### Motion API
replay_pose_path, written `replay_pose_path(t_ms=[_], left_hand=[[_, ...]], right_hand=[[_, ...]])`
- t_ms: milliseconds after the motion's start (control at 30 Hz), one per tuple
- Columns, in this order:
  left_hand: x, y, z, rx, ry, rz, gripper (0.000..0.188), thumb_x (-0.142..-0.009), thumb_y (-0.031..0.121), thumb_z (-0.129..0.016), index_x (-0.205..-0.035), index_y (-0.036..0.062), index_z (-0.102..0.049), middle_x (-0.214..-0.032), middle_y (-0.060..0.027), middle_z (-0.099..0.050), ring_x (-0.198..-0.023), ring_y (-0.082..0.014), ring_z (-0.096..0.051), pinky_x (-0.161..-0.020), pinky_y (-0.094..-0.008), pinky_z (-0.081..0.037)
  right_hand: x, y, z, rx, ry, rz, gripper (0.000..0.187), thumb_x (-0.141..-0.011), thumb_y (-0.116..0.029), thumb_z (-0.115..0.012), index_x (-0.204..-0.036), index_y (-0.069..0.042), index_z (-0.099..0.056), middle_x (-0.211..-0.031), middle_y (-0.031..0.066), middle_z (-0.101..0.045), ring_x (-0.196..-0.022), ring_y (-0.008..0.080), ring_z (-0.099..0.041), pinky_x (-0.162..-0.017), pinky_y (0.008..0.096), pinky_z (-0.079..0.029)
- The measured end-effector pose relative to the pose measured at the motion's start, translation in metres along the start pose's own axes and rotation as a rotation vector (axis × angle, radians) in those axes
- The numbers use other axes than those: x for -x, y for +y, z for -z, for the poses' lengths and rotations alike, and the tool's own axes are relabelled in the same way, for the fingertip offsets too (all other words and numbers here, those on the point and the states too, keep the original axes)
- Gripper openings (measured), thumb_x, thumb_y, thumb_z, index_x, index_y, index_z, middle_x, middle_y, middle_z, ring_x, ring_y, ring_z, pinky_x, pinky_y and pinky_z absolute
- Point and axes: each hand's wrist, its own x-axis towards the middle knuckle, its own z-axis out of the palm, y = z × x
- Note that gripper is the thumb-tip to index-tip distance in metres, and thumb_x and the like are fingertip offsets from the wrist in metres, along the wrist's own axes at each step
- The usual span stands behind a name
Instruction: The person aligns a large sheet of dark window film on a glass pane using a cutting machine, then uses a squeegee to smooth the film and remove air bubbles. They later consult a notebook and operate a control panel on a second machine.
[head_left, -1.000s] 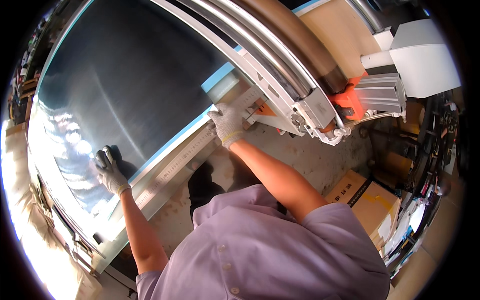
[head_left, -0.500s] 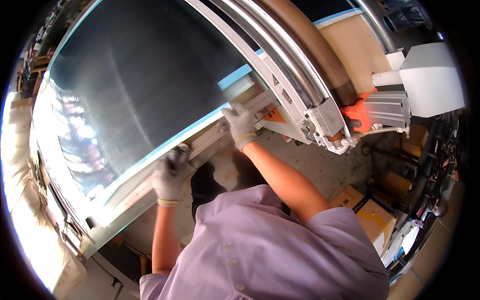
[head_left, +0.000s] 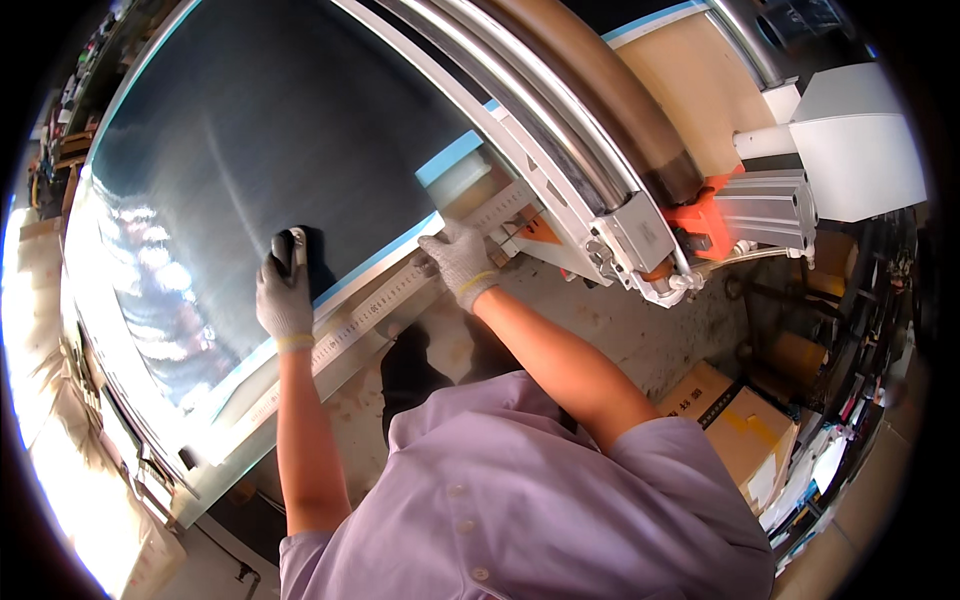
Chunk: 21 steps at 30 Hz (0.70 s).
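A large glossy black sheet (head_left: 330, 130), edged with a blue-and-white strip (head_left: 385, 255), covers the glass-topped bench before me. My left hand (head_left: 284, 305), in a grey knitted glove, is closed around a small black hand tool with a shiny rim (head_left: 292, 248); its exact kind I cannot make out. The tool is over the near part of the sheet and casts a dark shadow. My gloved right hand (head_left: 458, 262) is at the bench's near edge, fingers bent and drawn together beside the strip. Whatever they pinch is hidden. A long pale ruler (head_left: 375, 300) runs along that edge.
A machine with a brown roller (head_left: 615, 90), metal rails and an orange bracket (head_left: 705, 215) spans the bench on the right. Beyond it sits a white housing (head_left: 860, 150). A cardboard box (head_left: 735, 425) stands on the floor at lower right. Strong glare covers the bench's left side.
My left hand has moved up and left with the black tool, from the ruler edge to over the black sheet. My right hand has shifted slightly left and down along the edge.
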Motion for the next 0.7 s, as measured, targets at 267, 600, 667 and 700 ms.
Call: replay_pose_path(t_ms=[267,600,667,700], left_hand=[[0.013,0.083,-0.009,0.14,-0.249,-0.521,0.07,-0.063,0.023,-0.088,-0.128,0.0149,-0.065,-0.13,-0.0126,-0.06,-0.121,-0.0353,-0.056,-0.104,-0.0455,-0.046],[0.005,0.118,-0.034,0.243,-0.449,-0.507,0.042,-0.074,0.018,-0.079,-0.114,0.008,-0.071,-0.117,-0.0133,-0.065,-0.104,-0.0339,-0.065,-0.09,-0.0418,-0.053],[0.006,0.117,-0.036,0.332,-0.455,-0.467,0.037,-0.076,0.017,-0.077,-0.111,0.0059,-0.072,-0.117,-0.0141,-0.066,-0.101,-0.0338,-0.067,-0.088,-0.0401,-0.055],[0.005,0.116,-0.037,0.359,-0.477,-0.447,0.035,-0.077,0.017,-0.076,-0.11,0.0052,-0.072,-0.116,-0.0146,-0.066,-0.1,-0.0336,-0.067,-0.087,-0.0395,-0.055]], right_hand=[[0.0,0.004,0.014,0.001,-0.134,0.099,0.016,-0.09,-0.006,-0.069,-0.104,0.0,-0.064,-0.087,0.0068,-0.067,-0.074,0.0139,-0.069,-0.061,0.0258,-0.058],[0.003,-0.005,0.018,0.009,-0.178,0.106,0.02,-0.089,-0.012,-0.072,-0.105,0.0,-0.068,-0.092,0.0069,-0.069,-0.08,0.012,-0.066,-0.069,0.0272,-0.06],[-0.001,0.001,0.02,0.041,-0.185,0.139,0.02,-0.089,-0.012,-0.072,-0.105,0.0,-0.068,-0.091,0.0064,-0.069,-0.08,0.012,-0.067,-0.068,0.0272,-0.06],[-0.003,0.004,0.021,0.057,-0.189,0.155,0.02,-0.089,-0.012,-0.072,-0.106,0.0,-0.068,-0.091,0.0061,-0.068,-0.08,0.0119,-0.067,-0.067,0.0272,-0.06]])
